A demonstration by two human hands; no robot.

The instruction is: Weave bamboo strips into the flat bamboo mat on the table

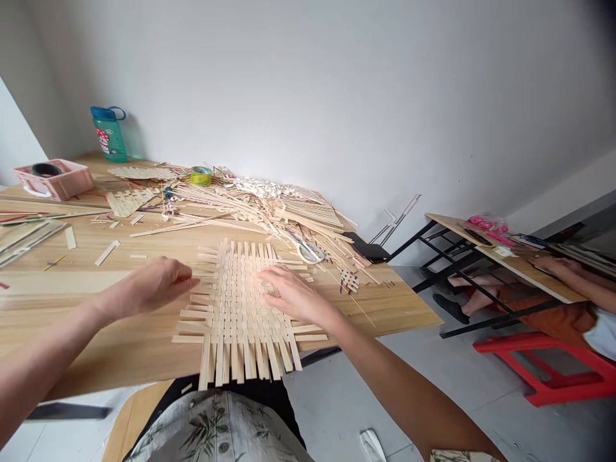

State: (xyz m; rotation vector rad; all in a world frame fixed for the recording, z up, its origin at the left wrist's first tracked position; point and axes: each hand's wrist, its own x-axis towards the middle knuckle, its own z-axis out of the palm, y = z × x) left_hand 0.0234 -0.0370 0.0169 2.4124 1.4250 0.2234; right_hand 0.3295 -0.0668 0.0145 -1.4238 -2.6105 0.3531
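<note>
A woven mat of pale flat strips (240, 301), apparently bamboo or wood, lies at the table's front edge, its loose strip ends sticking out on all sides. At its left edge is my left hand (166, 281), closed, with thumb and fingertips together beside the side strip ends. Whether a strip is between them I cannot make out. My right hand (289, 289) rests over the right part of the weave, thumb and fingers apart, fingertips at the surface. White-handled scissors (309, 252) lie just beyond the mat's far right corner.
Loose strips (231, 205) are heaped along the wall with a roll of yellow-green tape (201, 175). A pink basket (55, 179) and a teal bottle (110, 135) stand at the back left. To the right, another person sits on a red stool (548, 366) at a second table (520, 263).
</note>
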